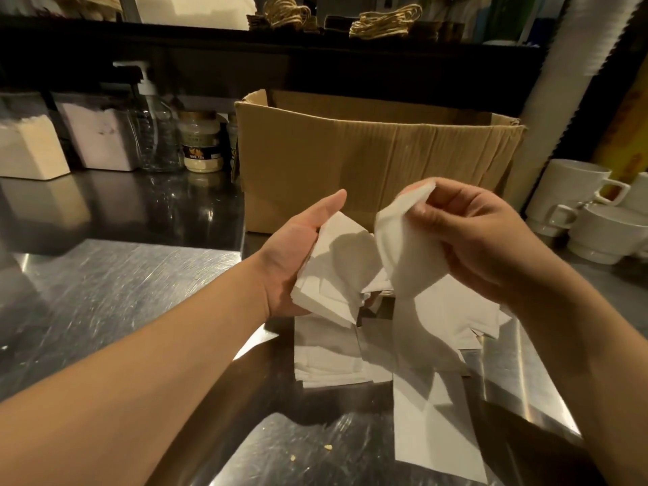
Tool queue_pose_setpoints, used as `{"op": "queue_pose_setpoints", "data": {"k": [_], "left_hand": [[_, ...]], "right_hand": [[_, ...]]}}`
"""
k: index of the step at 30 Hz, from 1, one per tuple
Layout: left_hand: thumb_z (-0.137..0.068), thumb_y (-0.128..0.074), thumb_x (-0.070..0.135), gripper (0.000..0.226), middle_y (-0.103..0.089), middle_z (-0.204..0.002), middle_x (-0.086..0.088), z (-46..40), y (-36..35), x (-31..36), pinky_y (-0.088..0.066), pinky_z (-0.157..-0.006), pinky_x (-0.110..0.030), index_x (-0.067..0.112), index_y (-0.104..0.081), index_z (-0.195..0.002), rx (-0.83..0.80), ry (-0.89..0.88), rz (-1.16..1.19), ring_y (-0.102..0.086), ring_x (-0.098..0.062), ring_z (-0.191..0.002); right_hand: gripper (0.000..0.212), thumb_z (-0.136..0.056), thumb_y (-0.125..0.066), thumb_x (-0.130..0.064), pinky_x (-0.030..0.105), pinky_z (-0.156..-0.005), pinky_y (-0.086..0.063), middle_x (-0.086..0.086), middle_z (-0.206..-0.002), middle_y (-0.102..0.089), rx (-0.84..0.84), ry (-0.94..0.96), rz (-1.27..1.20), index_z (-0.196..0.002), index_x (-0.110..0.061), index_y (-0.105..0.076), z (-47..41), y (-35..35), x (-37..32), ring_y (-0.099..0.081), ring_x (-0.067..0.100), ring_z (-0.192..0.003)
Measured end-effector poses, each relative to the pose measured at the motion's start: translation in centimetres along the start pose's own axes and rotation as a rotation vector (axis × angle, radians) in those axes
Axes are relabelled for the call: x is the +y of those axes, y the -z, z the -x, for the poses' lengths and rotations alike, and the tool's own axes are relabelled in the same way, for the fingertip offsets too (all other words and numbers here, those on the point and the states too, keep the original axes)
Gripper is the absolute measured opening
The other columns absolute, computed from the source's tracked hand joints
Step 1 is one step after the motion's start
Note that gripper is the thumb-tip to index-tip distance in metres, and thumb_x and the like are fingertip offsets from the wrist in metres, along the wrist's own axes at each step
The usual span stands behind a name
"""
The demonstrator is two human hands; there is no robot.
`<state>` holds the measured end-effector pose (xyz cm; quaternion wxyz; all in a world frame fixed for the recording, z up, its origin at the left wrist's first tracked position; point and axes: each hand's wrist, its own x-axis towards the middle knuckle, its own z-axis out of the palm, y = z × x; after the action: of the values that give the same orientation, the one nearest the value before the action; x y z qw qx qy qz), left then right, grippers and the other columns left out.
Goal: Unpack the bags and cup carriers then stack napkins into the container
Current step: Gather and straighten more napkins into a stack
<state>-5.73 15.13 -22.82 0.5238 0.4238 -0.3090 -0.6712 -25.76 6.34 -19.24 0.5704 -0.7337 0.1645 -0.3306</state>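
At the far left of the steel desk (115, 275) stand two clear tubs of powder (29, 149), then a clear pump bottle (152, 131) and a small labelled jar (201, 143), all lined up against the dark back wall. Nearer me, the left hand (298, 254) has a stack of white napkins (333, 271) cradled in its palm, thumb out straight along the top edge; the fingers are hidden behind the paper, so the grip reads as a hold on that stack. Behind the hands an open cardboard box (378, 159) sits on the desk. Directly below the hands, loose napkins (385, 349) lie heaped and overlapping on the steel, one long sheet trailing towards me. The right hand (480, 236) pinches a single napkin (403, 247) between thumb and fingertips, its grip closed on the bent sheet, which hangs just beside the left hand's stack. At the far right are white mugs (575, 201), some stacked, next to a tall column of stacked white cups (557, 78).
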Motion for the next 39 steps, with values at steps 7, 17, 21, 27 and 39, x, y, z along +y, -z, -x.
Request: {"op": "queue_pose_setpoints", "data": {"k": [7, 17, 21, 27, 39], "left_hand": [[-0.081, -0.052, 0.071, 0.064, -0.072, -0.104, -0.012, -0.1, -0.4, -0.3, -0.06, -0.085, -0.041, 0.017, -0.08, -0.1, -0.059, 0.028, -0.03, -0.069, -0.029, -0.096], [-0.089, -0.04, 0.075, 0.066, -0.073, -0.099, -0.009, 0.0, -1.0, -0.5, -0.06, -0.085, -0.042, 0.027, -0.058, -0.131, 0.012, 0.028, -0.144, -0.07, -0.03, -0.098], [-0.093, -0.034, 0.074, 0.06, -0.074, -0.095, -0.007, 0.0, -1.1, -0.5, -0.06, -0.082, -0.039, 0.03, -0.064, -0.12, 0.016, 0.035, -0.128, -0.071, -0.027, -0.092], [-0.09, -0.041, 0.073, 0.064, -0.068, -0.113, -0.011, -0.3, -0.8, -0.5, -0.051, -0.1, -0.044, 0.024, -0.062, -0.124, -0.013, 0.025, -0.088, -0.061, -0.033, -0.115], [-0.076, -0.054, 0.074, 0.063, -0.073, -0.104, -0.011, -0.4, 0.0, -0.6, -0.052, -0.097, -0.049, 0.019, -0.079, -0.096, -0.024, -0.088, -0.029, -0.07, -0.032, -0.098]], "right_hand": [[0.02, -0.075, -0.069, -0.034, 0.021, -0.069, -0.058, -0.009, -0.092, -0.075, -0.09, 0.04, 0.266, -0.092, -0.024, -0.072, 0.2, -1.9, 0.3, -0.071, 0.011, -0.088], [0.036, -0.083, -0.076, -0.034, 0.011, -0.084, -0.055, -0.021, -0.113, -0.06, 0.069, 0.08, 0.429, -0.111, -0.045, -0.058, 0.0, -4.0, 2.6, -0.062, -0.002, -0.102], [0.026, -0.084, -0.077, -0.032, 0.017, -0.085, -0.057, -0.017, -0.11, -0.057, 0.056, 0.137, 0.458, -0.101, -0.045, -0.061, -0.1, -3.9, 2.7, -0.061, 0.006, -0.104], [0.011, -0.078, -0.063, -0.046, 0.008, -0.084, -0.049, -0.02, -0.108, -0.054, 0.072, 0.303, 0.528, -0.09, -0.046, -0.063, 0.1, -4.0, 2.6, -0.055, -0.001, -0.104], [0.015, -0.094, -0.067, -0.019, 0.019, -0.08, -0.056, -0.012, -0.098, -0.068, 0.211, 0.369, 0.372, -0.096, -0.034, -0.066, 0.3, -2.8, 1.7, -0.064, 0.009, -0.098]]}}
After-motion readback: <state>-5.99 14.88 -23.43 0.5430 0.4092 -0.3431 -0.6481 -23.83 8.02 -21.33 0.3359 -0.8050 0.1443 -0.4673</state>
